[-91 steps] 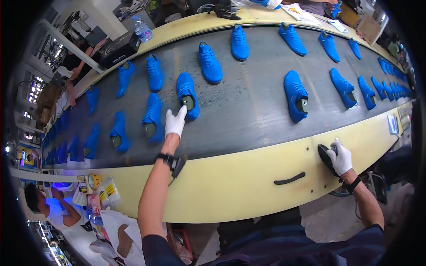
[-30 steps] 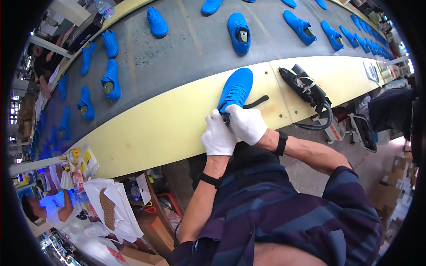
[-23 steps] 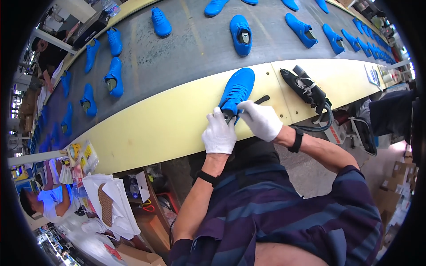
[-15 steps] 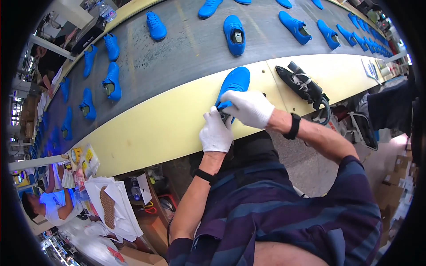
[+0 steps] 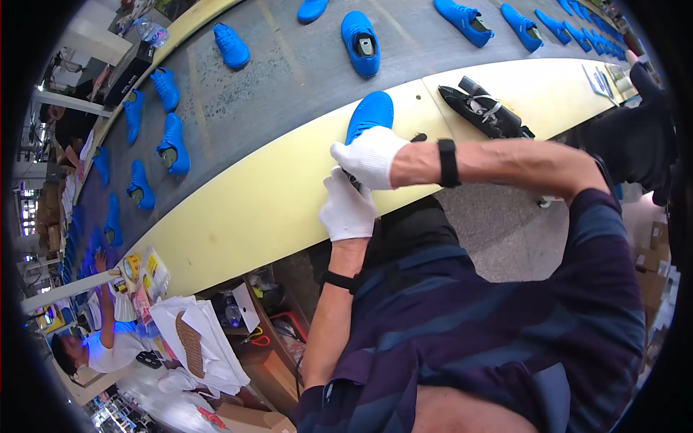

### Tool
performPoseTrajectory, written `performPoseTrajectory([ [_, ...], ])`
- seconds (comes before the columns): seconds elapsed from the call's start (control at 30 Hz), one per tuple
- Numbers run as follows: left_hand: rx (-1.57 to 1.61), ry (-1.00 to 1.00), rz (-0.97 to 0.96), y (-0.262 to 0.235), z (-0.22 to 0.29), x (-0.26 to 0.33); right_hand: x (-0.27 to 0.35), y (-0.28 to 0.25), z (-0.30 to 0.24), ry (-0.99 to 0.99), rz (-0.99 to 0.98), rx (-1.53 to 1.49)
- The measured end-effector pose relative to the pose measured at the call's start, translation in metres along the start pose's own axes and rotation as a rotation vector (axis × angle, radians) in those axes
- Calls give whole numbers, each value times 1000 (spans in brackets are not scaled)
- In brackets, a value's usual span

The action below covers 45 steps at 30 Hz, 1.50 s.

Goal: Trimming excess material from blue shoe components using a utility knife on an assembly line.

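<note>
1. Head view looks down on a blue shoe (image 5: 370, 113) lying on the pale yellow ledge (image 5: 260, 202) that borders a dark grey conveyor belt (image 5: 289, 79); its rounded toe points toward the belt, and its heel end is covered by the hands.
2. The right hand (image 5: 368, 155), in a white knit glove, is clamped over the shoe's heel end, fingers curled down on it; a black band circles that wrist.
3. The left hand (image 5: 346, 209), also in a white glove, sits just below the right hand at the ledge's near edge. It touches the shoe's heel end, but the right hand hides its fingers, so I cannot tell whether it grips.
4. The shoe looks smooth and matte, and the ledge is a flat, curved strip with a few small dark holes.
5. To the right of the shoe on the same ledge lies a black tool with a cord (image 5: 485, 110), well apart from the hands.
6. Beyond the shoe, more blue shoes (image 5: 360, 42) lie spaced out along the scuffed belt.
7. Below the ledge, to the lower left of the shoe, white sheets (image 5: 195, 339) are piled on a cluttered bench.
</note>
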<state>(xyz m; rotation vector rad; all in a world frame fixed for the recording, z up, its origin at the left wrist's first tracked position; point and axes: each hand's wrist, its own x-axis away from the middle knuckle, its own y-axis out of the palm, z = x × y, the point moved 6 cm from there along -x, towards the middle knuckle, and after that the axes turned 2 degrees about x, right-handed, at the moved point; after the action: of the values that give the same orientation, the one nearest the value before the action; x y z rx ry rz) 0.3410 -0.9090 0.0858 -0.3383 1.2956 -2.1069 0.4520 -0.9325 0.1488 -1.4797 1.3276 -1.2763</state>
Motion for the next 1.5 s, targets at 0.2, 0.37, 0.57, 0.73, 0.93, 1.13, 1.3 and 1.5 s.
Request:
performPoseTrajectory([
  [0.2, -22, -8, 1, 2, 9, -2, 39, 26, 6, 220, 475, -353],
  [0.37, -16, -136, -94, 6, 2, -3, 41, 36, 9, 216, 472, -441],
  [0.57, 23, -102, -219, -10, 1, -12, 89, 41, 19, 433, 647, -595],
  [0.73, 122, 114, -112, -28, 20, -30, 103, 58, 25, 538, 730, -657],
  [0.93, 193, 218, 51, 9, 17, -31, 95, 57, 19, 304, 584, -445],
  [1.13, 137, 358, 61, 9, 29, -29, 102, 57, 37, 71, 499, -100],
  [1.3, 11, 362, 55, 6, 35, -29, 94, 45, 48, 41, 289, -36],
  [1.5, 32, 399, 14, 9, 34, -27, 88, 48, 43, 106, 82, -75],
])
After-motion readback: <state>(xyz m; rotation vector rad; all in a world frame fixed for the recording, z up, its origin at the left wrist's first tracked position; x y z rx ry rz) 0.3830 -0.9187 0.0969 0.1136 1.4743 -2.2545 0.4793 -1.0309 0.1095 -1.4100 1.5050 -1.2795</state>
